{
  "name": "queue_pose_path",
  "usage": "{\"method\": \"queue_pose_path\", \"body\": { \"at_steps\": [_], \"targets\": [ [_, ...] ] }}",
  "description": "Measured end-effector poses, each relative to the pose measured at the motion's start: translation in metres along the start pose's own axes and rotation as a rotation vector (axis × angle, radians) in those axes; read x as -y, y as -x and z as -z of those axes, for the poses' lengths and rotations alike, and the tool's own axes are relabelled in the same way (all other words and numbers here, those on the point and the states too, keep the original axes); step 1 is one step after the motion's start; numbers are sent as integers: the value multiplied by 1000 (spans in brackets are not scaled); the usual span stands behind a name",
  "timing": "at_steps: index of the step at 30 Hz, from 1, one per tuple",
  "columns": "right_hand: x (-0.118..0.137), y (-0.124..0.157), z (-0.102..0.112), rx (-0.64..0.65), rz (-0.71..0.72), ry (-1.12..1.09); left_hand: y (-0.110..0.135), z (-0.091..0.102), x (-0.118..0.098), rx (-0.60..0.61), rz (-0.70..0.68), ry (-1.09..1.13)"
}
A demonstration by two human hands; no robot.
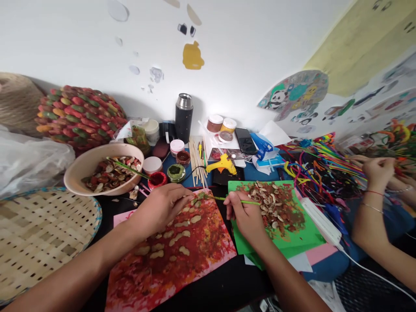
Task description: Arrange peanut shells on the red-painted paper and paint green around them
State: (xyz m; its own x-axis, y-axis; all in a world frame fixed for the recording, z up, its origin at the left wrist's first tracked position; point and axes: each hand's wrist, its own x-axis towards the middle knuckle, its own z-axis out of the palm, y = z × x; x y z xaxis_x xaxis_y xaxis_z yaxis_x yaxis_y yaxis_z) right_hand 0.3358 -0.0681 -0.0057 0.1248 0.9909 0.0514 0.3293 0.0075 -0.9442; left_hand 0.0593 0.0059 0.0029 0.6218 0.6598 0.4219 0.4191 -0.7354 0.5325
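Note:
A slim green paintbrush (250,202) is pinched in my right hand (243,212), its bristle end pointing left toward several green-painted peanut shells (199,198). Just left of these shells is my left hand (165,206), fingers bent and pressed together; whatever is between them is hidden. Both hands are above the far part of a pink sheet (182,268) smeared with red and orange paint. Unpainted peanut shells (180,236) lie in rows on it. Beyond my left hand stand an open jar of red paint (157,179) and one of green paint (176,172).
A bowl of shells (104,167) with a green brush across it and a woven tray (42,242) are at left. A yellow glue gun (222,164), bamboo sticks (196,160) and a black flask (183,115) stand behind. Right are green paper (260,249), a power strip (321,223) and another person's arms (370,216).

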Motion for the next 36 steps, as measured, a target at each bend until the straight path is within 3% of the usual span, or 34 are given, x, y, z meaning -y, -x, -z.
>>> {"method": "queue_pose_path", "body": {
  "at_steps": [11, 18, 22, 27, 36],
  "targets": [
    [2, -6, -6, 15, 9, -18, 3, -9, -1, 26, 14, 63],
    [-5, -5, -7, 16, -17, -34, -2, 5, -8, 25, 83, 130],
    [-2, -5, -8, 3, -28, -56, -7, 0, -3, -20, 93, 109],
    [4, -2, -7, -13, -34, -87, -9, -11, 8, 26, 88, 68],
    [8, 6, -11, 54, 38, 2, -13, -7, 8, 23, 62, 52]
  ]
}}
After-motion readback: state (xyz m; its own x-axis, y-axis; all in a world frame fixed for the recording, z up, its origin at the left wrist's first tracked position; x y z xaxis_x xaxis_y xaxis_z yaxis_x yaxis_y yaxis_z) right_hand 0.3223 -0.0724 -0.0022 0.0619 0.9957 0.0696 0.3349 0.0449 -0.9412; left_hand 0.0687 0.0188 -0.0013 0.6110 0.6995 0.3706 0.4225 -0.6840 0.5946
